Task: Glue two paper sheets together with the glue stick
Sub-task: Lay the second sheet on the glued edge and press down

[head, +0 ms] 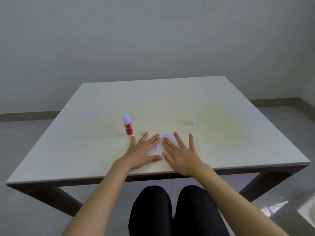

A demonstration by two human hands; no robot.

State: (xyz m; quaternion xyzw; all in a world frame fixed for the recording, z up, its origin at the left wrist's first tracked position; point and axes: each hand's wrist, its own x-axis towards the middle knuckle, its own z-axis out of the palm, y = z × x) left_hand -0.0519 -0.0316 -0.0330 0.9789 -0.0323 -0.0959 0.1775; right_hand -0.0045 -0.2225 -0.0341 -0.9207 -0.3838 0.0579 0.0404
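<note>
White paper sheets [159, 146] lie flat near the front edge of the table, mostly hidden under my hands. My left hand [144, 150] rests palm down on their left part, fingers spread. My right hand [180, 153] presses palm down on their right part, fingers spread too. Neither hand grips anything. A red glue stick [127, 126] stands upright just beyond my left hand, uncapped, with its whitish tip showing. Its small white cap [193, 121] stands apart on the table, beyond my right hand.
The pale square table [238, 133] has dark legs and stands against a grey wall. My knees in dark trousers show below the front edge. A shiny plastic-covered object [306, 212] lies on the floor at the lower right.
</note>
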